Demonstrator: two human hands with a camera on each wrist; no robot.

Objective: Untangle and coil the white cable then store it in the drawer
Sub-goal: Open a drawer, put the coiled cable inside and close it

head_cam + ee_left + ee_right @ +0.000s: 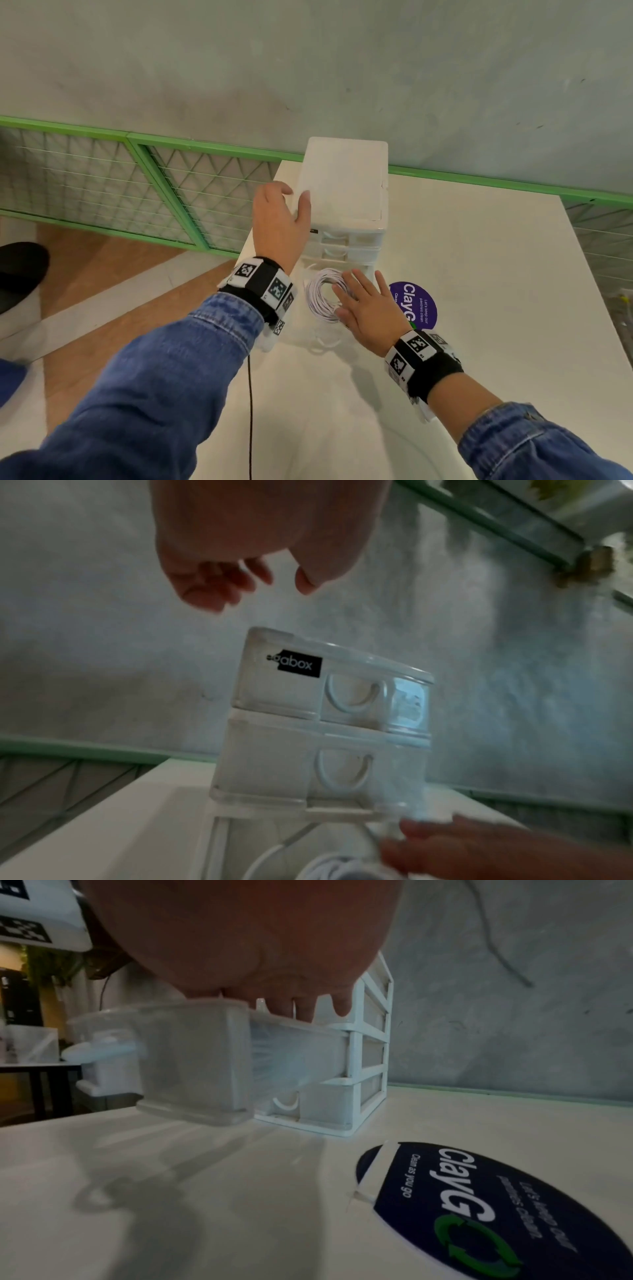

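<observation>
Coiled white cable in the pulled-out bottom drawer, one flat hand over it.

The white cable (323, 294) is wound into a neat round coil of many thin loops and lies inside the clear drawer (192, 1058), which is pulled out from the bottom of the small white drawer unit (344, 185) toward the person, above the white table (479, 274). The right hand (368, 308) lies over the right side of the coil, fingers straight and slightly spread, palm down, gripping nothing; whether it presses the loops or only rests on them is unclear. Just right of it a round purple sticker (423, 305) lies on the table. Farther back, the left hand (279, 222) sits at the unit's top left edge, fingers loosely curved and apart, thumb on the lid, closed round nothing.
</observation>
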